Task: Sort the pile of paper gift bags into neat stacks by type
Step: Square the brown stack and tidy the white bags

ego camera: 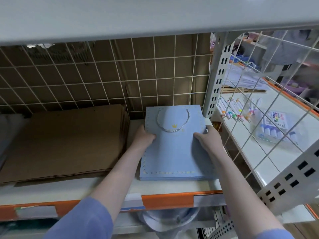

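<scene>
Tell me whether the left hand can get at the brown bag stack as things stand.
Probably yes: the left hand grips the blue bag stack right beside the brown bag stack, with nothing between, but must let go first.

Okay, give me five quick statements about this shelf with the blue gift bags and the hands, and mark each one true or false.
1. Both hands grip the blue gift bag stack, the left hand on its left edge and the right hand on its right edge. True.
2. The top bag has a red ribbon handle. False: its handle is a white twisted cord handle.
3. A brown paper bag stack lies to the left of the blue one. True.
4. The blue stack sits on top of the brown stack. False: they lie apart, side by side on the shelf.
5. Colored markers lie on the next shelf, to the right. True.
</scene>
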`<state>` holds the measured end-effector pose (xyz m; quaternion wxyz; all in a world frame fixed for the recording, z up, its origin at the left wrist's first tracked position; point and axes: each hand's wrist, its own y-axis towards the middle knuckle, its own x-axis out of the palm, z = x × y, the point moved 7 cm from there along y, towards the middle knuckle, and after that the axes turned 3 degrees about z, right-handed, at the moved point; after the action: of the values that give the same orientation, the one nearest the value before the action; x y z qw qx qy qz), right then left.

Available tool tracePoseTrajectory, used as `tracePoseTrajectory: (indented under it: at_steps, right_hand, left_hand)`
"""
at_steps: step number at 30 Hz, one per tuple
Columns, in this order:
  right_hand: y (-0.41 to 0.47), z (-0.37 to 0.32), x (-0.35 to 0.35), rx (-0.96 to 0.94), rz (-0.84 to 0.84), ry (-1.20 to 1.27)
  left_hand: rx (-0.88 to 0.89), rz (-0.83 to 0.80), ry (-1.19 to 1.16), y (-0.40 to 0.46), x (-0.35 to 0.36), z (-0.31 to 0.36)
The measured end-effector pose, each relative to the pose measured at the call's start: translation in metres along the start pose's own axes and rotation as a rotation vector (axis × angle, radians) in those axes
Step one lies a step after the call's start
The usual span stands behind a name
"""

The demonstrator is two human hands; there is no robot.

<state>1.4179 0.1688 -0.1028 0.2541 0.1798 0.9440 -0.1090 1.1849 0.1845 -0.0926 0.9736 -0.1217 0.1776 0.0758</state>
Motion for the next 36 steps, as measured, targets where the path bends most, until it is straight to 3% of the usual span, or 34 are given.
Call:
tracePoseTrajectory:
  at_steps: [11,17,25,31,36]
  right_hand:
    - [-0.009,-0.016,-0.004,-0.17,0.115,-0.333]
    - [-0.035,-0.033,-0.012,-0.381,0.185,-0.393]
    - [-0.07,-0.046,0.02,-0.493,0.068,-0.382]
    - [-0.111,-0.077,0.064,-0.553,-0.013,-0.387]
    - [-0.149,-0.102,0.119,-0.634,-0.091,-0.383]
  left_hand:
    - [0.213,0.117,0.319,-0.005,0.0,0.009]
    - [0.369,0.224,0.535,-0.028,-0.013,0.013]
    - [0.394,0.328,0.611,-0.066,-0.056,0.013]
    - [0.396,0.399,0.642,-0.08,-0.129,-0.007]
    - [0.378,0.339,0.678,-0.073,-0.196,-0.049]
